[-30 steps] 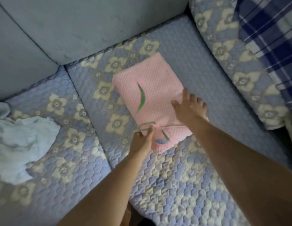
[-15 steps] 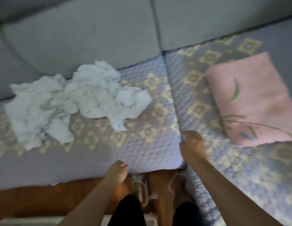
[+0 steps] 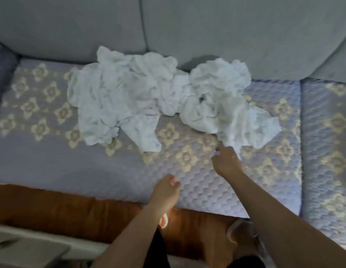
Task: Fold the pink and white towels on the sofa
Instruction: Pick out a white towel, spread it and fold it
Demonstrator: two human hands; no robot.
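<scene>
While the white towels (image 3: 164,95) lay crumpled in a heap against the sofa (image 3: 52,157) backrest, the right hand (image 3: 227,161) pinched one corner; the left hand (image 3: 165,188) hovered loosely curled, holding nothing.

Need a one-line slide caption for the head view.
Right hand reaching the near corner of a crumpled white towel on the sofa; left hand hovers behind.

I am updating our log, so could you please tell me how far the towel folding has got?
Nothing folded is in view. The white towel lies crumpled on the sofa. The right hand is at its near corner; whether it grips is unclear. The left hand holds nothing. Folding the white towel remains.
</scene>
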